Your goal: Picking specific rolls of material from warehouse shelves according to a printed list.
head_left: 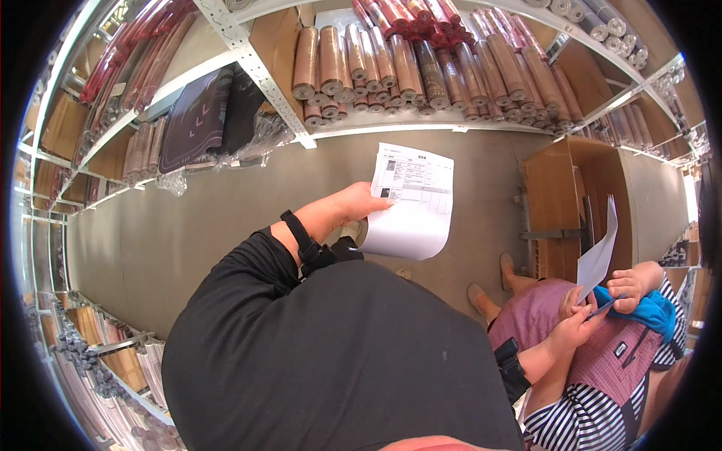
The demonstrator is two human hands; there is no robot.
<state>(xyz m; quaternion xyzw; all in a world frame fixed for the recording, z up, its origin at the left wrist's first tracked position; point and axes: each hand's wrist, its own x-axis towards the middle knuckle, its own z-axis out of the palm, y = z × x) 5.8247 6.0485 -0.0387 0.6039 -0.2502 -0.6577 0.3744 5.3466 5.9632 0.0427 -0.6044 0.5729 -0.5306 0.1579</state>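
Observation:
My left hand [352,204] is raised in front of me and grips the left edge of a white printed sheet [412,201], whose bottom curls under. A black strap [302,242] wraps that wrist. My right hand [574,320], also with a black wrist strap [513,370], reaches out to the right with its fingers closed around a thin pen [606,307]. It is right beside a co-worker's hand [630,286], which holds a second white sheet [599,257] over a blue cloth [648,312].
The co-worker in a striped top [583,421] and pink garment [526,316] stands close on my right. Shelves of rolled brown and red material [421,68] line the far side, with an open cardboard box [571,203] on the grey floor [195,218]. More shelving [113,361] runs along the left.

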